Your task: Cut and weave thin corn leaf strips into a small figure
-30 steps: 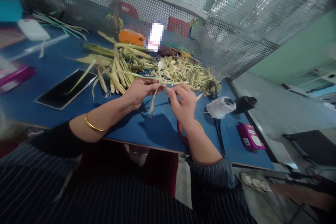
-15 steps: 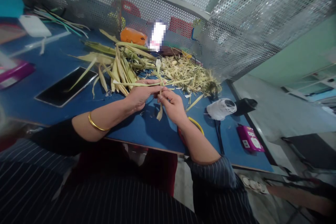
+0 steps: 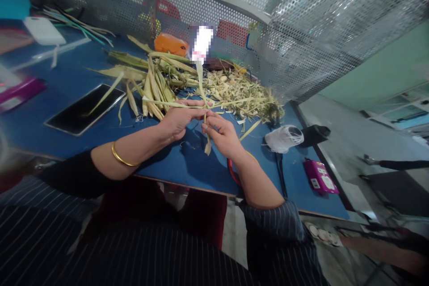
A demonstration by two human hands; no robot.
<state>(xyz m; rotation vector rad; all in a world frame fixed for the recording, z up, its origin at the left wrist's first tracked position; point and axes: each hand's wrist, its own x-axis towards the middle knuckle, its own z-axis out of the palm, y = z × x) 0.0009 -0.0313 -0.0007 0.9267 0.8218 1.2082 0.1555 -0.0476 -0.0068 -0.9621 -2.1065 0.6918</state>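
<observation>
Steady crossed strips [image 3: 206,104], pinched in left grip [image 3: 178,120]; gently draw down hanging end [image 3: 208,147], pinched in right grip [image 3: 224,134], to avoid tearing.

Perforated metal panels [image 3: 214,2] rose behind the blue table [image 3: 83,65], a red chair [image 3: 167,8] showing through their holes; at right, a grey floor [image 3: 358,136] ran toward a pale green wall [image 3: 378,65], and a dark chair [image 3: 398,192] stood near the table

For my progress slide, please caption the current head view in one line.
Left hand and right hand pinch crossed dried strips above a blue table, shredded pile beyond.
</observation>
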